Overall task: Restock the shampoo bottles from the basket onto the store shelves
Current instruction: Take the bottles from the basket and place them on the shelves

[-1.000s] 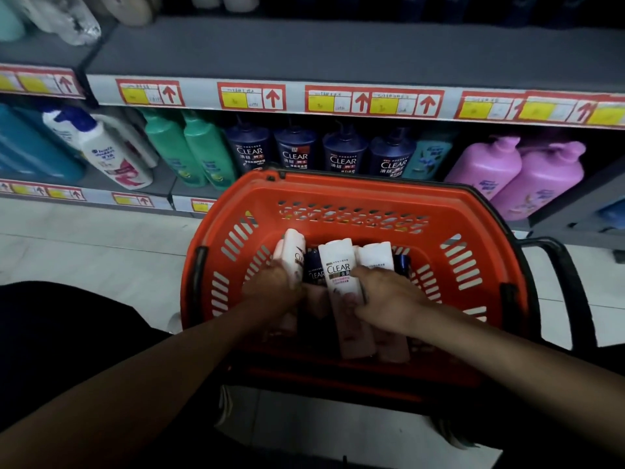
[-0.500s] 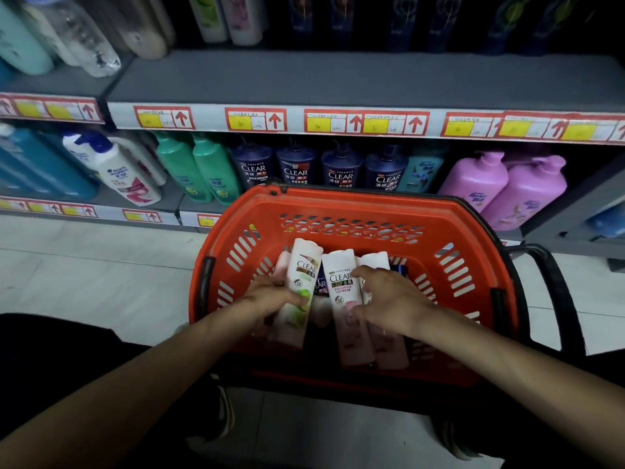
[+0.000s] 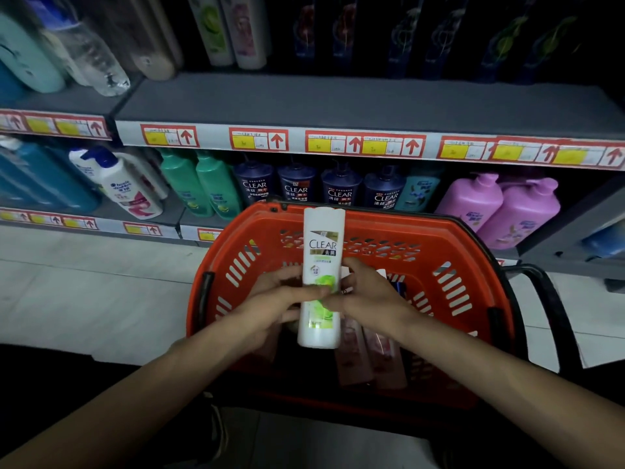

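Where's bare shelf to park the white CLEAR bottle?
Both hands hold the white CLEAR bottle above the basket. Bare: front of the middle shelf, between the rear bottle row and the price tags. Crowded: lower shelf, navy CLEAR bottles packed side by side.

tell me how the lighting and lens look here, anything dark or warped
Head view: dim overall, the top-right shelf bottles nearly black; the white CLEAR bottle in both hands and the orange basket are brightest; the wide lens bows the shelf edge; price tags too soft to read.
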Demonstrator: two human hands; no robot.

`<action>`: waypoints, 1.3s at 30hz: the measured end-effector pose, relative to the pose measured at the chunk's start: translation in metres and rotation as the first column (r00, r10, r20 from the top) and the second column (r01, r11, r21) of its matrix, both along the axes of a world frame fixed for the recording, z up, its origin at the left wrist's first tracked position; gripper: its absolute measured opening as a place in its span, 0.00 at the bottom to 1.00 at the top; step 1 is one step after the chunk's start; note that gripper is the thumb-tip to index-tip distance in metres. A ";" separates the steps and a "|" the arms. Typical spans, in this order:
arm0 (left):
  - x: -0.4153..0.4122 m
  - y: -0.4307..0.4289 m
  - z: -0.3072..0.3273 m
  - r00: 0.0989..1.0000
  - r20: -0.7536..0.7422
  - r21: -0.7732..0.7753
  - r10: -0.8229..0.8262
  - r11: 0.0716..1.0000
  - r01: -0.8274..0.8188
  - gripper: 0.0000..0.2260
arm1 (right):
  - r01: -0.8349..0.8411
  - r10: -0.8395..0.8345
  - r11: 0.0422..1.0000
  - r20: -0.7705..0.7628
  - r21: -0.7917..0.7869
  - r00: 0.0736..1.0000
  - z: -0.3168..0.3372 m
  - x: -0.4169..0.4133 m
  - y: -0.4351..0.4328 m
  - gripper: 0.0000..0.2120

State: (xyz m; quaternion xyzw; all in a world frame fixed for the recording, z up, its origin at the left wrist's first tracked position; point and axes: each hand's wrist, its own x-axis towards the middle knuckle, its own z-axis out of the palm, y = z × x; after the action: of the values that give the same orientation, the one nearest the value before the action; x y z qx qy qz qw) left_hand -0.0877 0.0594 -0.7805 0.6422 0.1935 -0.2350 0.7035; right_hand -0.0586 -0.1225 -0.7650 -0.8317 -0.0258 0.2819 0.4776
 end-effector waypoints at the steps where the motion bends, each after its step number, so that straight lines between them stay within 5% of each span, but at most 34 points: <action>1: 0.002 -0.003 0.001 1.000 0.021 -0.003 0.016 1.000 -0.016 0.18 | 0.043 -0.042 0.998 -0.026 0.051 0.999 0.004 0.001 0.002 0.28; 6: 0.014 -0.012 0.017 0.987 0.066 -0.028 0.143 0.990 -0.142 0.17 | 0.192 -0.172 0.952 -0.101 0.237 0.980 0.021 0.009 0.000 0.24; 14: 0.020 -0.024 0.045 0.971 0.236 -0.055 0.043 0.998 -0.031 0.14 | 0.380 -0.305 0.880 -0.274 0.286 0.912 0.026 0.018 -0.019 0.23; 18: 0.022 -0.025 0.055 0.954 0.295 -0.024 0.049 0.999 -0.044 0.12 | 0.367 -0.263 0.864 -0.312 0.345 0.913 0.032 0.023 -0.024 0.33; 22: 0.026 -0.023 0.065 0.944 0.319 -0.034 0.086 0.996 -0.079 0.09 | 0.313 -0.183 0.825 -0.301 0.471 0.936 0.046 0.027 -0.025 0.18; 27: 0.028 -0.026 0.076 0.920 0.391 0.032 0.009 0.999 -0.024 0.08 | 0.341 -0.167 0.676 -0.316 0.653 0.934 0.065 0.032 -0.019 0.19; 31: 0.032 -0.026 0.089 0.893 0.449 0.014 0.024 0.999 -0.034 0.10 | 0.309 -0.223 0.653 -0.215 0.692 0.951 0.081 0.035 -0.013 0.26; 36: 0.032 -0.017 0.110 0.861 0.507 -0.016 0.028 1.000 -0.022 0.15 | 0.246 -0.361 0.844 0.164 0.476 0.918 0.101 0.033 -0.004 0.25; 39: 0.032 -0.010 0.121 0.843 0.535 -0.019 0.050 0.999 -0.047 0.15 | 0.291 -0.439 0.859 0.312 0.421 0.843 0.110 0.031 0.012 0.26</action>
State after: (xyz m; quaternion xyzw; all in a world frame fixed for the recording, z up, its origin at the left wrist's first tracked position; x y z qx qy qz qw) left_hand -0.0553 0.0495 -0.6599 0.6753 0.0051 -0.0294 0.7369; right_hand -0.0273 -0.1102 -0.6548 -0.7593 -0.0116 -0.0004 0.6506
